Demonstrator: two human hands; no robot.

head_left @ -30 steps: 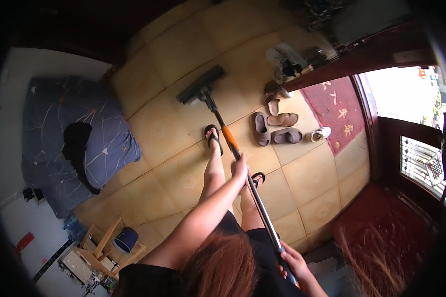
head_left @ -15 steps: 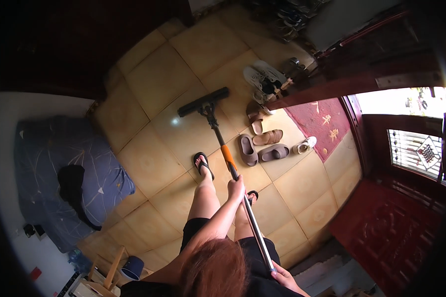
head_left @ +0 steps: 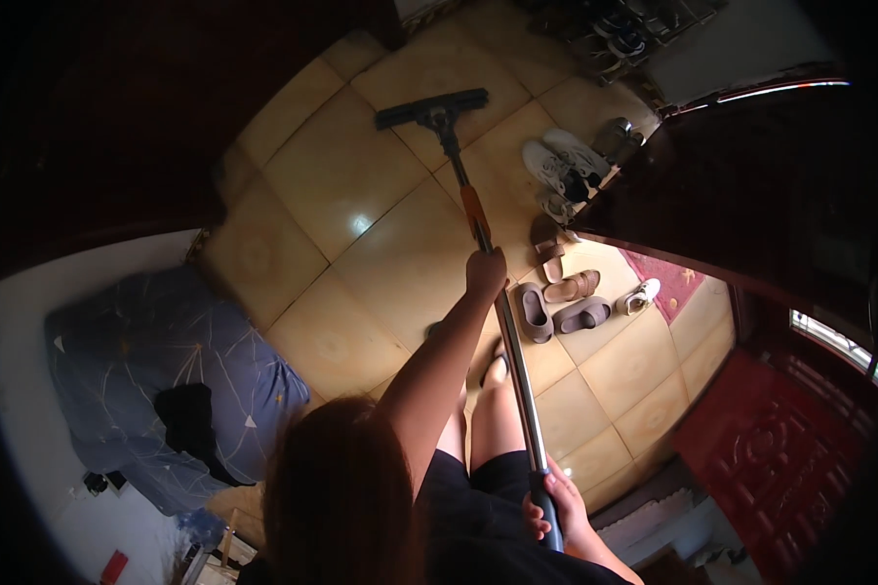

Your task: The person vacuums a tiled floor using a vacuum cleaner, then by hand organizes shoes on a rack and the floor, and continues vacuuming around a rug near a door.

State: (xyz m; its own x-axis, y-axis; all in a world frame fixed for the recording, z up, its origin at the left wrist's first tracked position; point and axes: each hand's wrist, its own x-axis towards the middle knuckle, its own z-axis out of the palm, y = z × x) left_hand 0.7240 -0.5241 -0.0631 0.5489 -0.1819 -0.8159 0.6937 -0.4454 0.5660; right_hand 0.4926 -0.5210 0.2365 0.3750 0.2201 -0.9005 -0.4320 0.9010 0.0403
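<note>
A long-handled mop runs forward from my body, with a silver pole, an orange section and a dark bar-shaped head on the tiles. My left hand is wrapped round the pole just below the orange section, arm stretched out. Near my lap, my right hand grips the dark lower end of the handle. My legs are below the pole, with the feet mostly hidden by the left arm.
Brown slippers and white sneakers lie on the tiles right of the pole. A dark red door stands beyond them, partly over a red mat. Blue patterned cloth with a black garment is at left.
The mop head has moved farther forward over the tiles, and my left arm reaches out with it. My view has shifted; less of the red mat and bright doorway shows.
</note>
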